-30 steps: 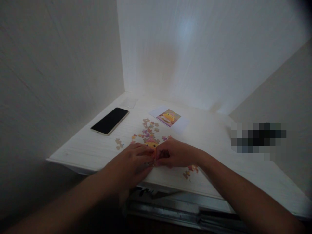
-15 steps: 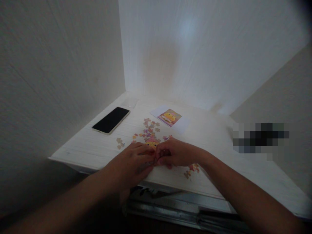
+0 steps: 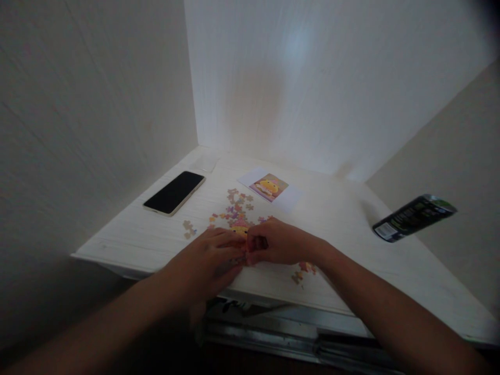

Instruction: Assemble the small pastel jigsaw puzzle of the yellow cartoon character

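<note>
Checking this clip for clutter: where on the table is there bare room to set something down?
The table is bare between the picture card and the dark can, and along the left edge below the phone. It is crowded in the middle, where loose puzzle pieces lie beside the left hand and right hand.

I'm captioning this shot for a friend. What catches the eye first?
Two hands, left hand and right hand, meet fingertip to fingertip at the white table's near edge, over scattered colourful puzzle pieces. Behind lie a picture card and, leftward, a dark phone.
</note>
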{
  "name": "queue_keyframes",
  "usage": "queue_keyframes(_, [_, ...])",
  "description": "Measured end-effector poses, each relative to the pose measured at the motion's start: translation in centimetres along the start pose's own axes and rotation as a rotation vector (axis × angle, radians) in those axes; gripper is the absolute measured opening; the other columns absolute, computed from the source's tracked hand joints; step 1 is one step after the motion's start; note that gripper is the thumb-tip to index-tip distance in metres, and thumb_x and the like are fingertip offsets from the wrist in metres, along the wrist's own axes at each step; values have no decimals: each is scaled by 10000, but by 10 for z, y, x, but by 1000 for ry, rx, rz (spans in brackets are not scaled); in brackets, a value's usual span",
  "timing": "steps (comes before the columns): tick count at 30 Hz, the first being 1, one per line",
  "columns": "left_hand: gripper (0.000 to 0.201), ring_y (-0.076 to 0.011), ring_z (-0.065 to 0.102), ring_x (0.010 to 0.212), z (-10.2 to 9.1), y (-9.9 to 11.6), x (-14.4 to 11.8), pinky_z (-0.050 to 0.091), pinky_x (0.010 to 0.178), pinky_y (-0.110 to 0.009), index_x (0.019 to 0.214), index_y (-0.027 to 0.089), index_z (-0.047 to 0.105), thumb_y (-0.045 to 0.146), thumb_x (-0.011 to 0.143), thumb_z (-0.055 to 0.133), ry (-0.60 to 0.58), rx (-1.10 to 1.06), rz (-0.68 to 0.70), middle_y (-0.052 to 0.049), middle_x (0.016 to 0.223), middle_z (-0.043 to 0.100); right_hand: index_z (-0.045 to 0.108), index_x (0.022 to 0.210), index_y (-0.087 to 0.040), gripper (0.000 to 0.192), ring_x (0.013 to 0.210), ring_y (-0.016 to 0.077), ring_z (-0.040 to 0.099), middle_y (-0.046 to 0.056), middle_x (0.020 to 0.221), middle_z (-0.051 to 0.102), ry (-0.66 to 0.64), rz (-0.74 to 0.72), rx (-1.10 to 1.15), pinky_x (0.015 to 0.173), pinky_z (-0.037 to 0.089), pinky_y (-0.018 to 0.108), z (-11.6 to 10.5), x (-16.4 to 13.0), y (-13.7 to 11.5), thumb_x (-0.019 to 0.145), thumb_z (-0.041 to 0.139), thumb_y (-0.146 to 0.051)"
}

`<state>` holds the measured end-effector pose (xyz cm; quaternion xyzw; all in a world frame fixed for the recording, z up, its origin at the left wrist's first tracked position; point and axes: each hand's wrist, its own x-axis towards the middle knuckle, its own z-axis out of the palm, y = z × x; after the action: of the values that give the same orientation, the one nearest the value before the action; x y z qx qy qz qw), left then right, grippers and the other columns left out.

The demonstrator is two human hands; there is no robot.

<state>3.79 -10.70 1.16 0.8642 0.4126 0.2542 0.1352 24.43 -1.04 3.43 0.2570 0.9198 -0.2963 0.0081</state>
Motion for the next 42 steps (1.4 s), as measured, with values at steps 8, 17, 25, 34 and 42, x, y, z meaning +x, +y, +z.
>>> queue_keyframes(8, [272, -226, 581, 1163, 2, -1, -2, 463, 1014, -404, 1129, 261, 672, 197, 876, 597, 44, 7, 23, -61, 1260, 630, 646, 840, -167, 198, 601, 92, 502, -7, 692, 622, 89, -50, 2, 575, 329, 226, -3, 2, 4, 878, 613, -358])
queue_keyframes(17, [277, -246, 586, 1114, 4, 0, -3, 486, 982, -431, 1128, 213, 613, 217, 851, 611, 43, -3, -54, -80, 1181, 654, 651, 793, -176, 224, 581, 83, 514, -32, 653, 616, 50, -64, -1, 565, 344, 218, -1, 2, 1, 756, 748, -374])
queue_keyframes(25, [287, -241, 565, 1178, 5, -1, -4, 455, 1031, -429, 1169, 227, 579, 282, 887, 595, 28, -14, -106, -77, 1241, 633, 618, 796, -166, 263, 541, 79, 446, -35, 603, 548, 347, -3, 125, 528, 313, 224, 0, 8, 17, 836, 655, -424])
queue_keyframes(34, [198, -233, 587, 1083, -13, -17, -6, 472, 963, -405, 1064, 187, 614, 237, 921, 486, 152, 143, -96, -89, 1122, 647, 549, 667, -179, 364, 515, 88, 305, -58, 532, 371, 752, 123, -83, 539, 243, 257, -13, 13, 35, 881, 569, -473])
queue_keyframes(42, [221, -179, 603, 774, -68, -61, -19, 465, 725, -306, 975, 170, 650, 271, 902, 468, -7, 285, -297, -59, 888, 638, 488, 585, -186, 412, 502, 94, 307, -45, 511, 386, 772, 137, -98, 536, 235, 263, -13, 14, 39, 884, 540, -464])
